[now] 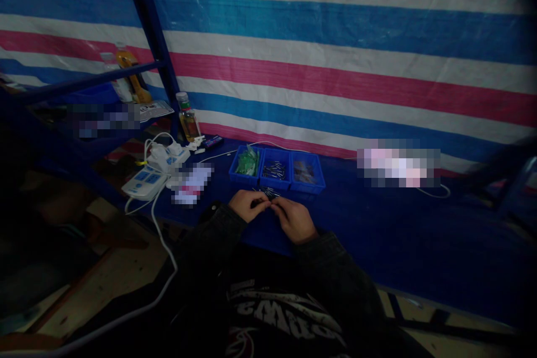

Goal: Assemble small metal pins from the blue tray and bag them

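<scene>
My left hand (250,205) and my right hand (295,219) meet fingertip to fingertip over the front of the blue table. Both are closed in a pinch, and whatever lies between the fingers is too small to make out. Just beyond them is a small pile of dark, thin metal pieces (268,192), partly hidden by my fingers. Behind that stand three joined blue trays. The left tray (244,180) has green plastic packets (247,162) in it. Dark metal pieces (273,169) fill the middle one, and small brownish pieces (304,172) lie in the right one.
Left of the trays are a blurred-out phone-like object (193,183), a power strip (145,182) with plugs and white cables, and a bottle (189,117). A blue metal frame (161,61) rises at the left. Another blurred object (396,163) lies back right, before a striped sheet (293,28).
</scene>
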{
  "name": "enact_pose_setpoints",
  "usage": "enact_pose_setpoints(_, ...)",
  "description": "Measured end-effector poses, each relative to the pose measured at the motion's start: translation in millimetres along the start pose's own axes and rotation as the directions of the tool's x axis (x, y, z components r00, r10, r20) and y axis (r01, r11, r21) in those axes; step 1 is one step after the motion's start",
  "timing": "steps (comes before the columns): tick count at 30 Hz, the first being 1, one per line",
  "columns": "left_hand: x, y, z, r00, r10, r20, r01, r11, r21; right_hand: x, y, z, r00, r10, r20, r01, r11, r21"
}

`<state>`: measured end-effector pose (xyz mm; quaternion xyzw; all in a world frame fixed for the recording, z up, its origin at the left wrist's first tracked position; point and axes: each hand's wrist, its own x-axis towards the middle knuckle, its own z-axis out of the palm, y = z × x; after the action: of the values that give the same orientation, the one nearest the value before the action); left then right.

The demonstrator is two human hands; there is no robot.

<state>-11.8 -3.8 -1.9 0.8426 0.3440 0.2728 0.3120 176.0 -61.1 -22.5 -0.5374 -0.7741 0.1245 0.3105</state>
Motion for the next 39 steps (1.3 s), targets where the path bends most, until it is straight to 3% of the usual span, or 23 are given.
enact_pose_setpoints(39, 0.6, -1.0, -1.6, 1.0, 0.022, 0.023, -0.022, 1.0, -0.001, 1.1, -1.9, 0.2, 1.0, 0.001, 0.022, -0.001, 1.0, 0.014)
